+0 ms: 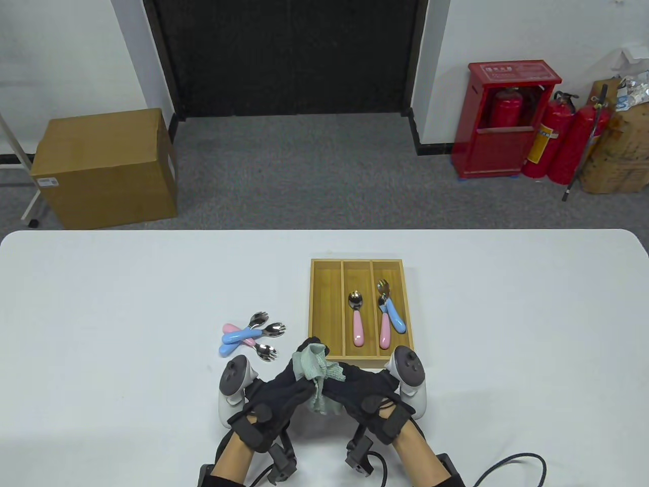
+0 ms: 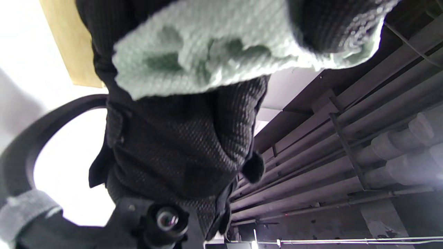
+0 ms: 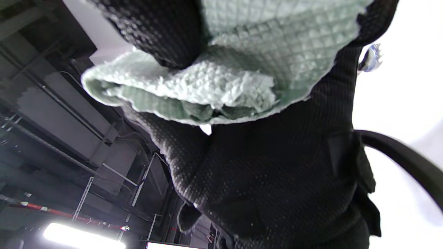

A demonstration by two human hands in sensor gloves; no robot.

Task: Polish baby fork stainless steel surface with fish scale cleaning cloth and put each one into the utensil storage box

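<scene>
Our fingers curl tight round the green cloth (image 1: 318, 373); both hands meet at 6 o'clock on the table (image 1: 101, 304), left hand (image 1: 276, 393) and right hand (image 1: 362, 393) bunching it between them, likely so a fork inside gets rubbed. We cannot tell whether a fork is wrapped in it; none shows. Three unpolished forks (image 1: 253, 336) lie piled at 9 o'clock of the hands, close for the next grab. The storage box (image 1: 361, 264) sits at 12 o'clock, holding a spoon (image 1: 356, 317) in the middle slot and two forks (image 1: 388, 314) in the right slot.

Gloved left hand (image 2: 180, 152) grips the pale green cloth (image 2: 207, 52) beside a wooden box (image 2: 69, 45)
</scene>
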